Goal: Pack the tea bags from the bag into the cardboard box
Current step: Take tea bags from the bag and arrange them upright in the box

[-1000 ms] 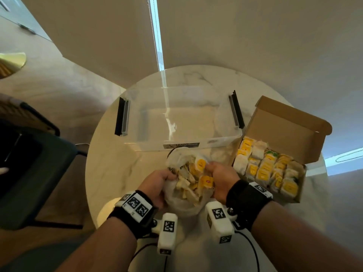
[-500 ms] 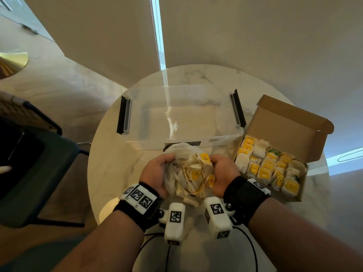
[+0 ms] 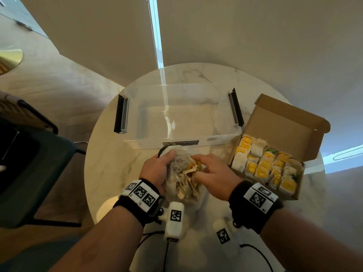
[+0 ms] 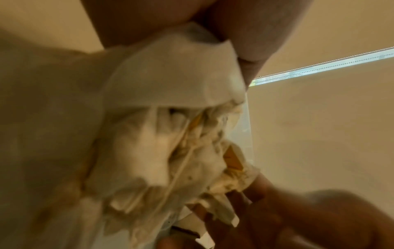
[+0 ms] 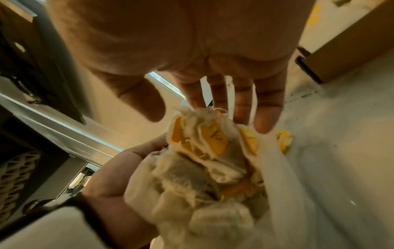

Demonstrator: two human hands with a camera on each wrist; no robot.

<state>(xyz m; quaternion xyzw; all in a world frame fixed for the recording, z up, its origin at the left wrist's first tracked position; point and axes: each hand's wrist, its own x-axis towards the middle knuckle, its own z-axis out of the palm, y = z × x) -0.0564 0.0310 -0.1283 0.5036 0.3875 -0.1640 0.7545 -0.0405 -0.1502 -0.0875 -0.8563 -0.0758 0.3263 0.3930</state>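
A white plastic bag (image 3: 170,180) full of loose tea bags (image 3: 186,185) lies on the round marble table (image 3: 117,163) in front of me. My left hand (image 3: 157,169) grips the bag's left rim, and in the left wrist view the thumb and fingers (image 4: 213,25) pinch the white film (image 4: 170,75). My right hand (image 3: 212,173) reaches over the bag's mouth. Its fingers (image 5: 245,107) are straight, the tips touch the yellow-tagged tea bags (image 5: 204,143), and the thumb stands apart. The open cardboard box (image 3: 284,122) at the right holds rows of tea bags (image 3: 263,165).
A clear plastic bin (image 3: 176,114) with black handles stands just behind the bag. A dark chair (image 3: 29,163) is off the table's left edge. Cables trail from the wrist cameras along the table's near edge.
My right hand has let go of the bag's right side and moved over its mouth onto the tea bags. My left hand has slid further up the left rim.
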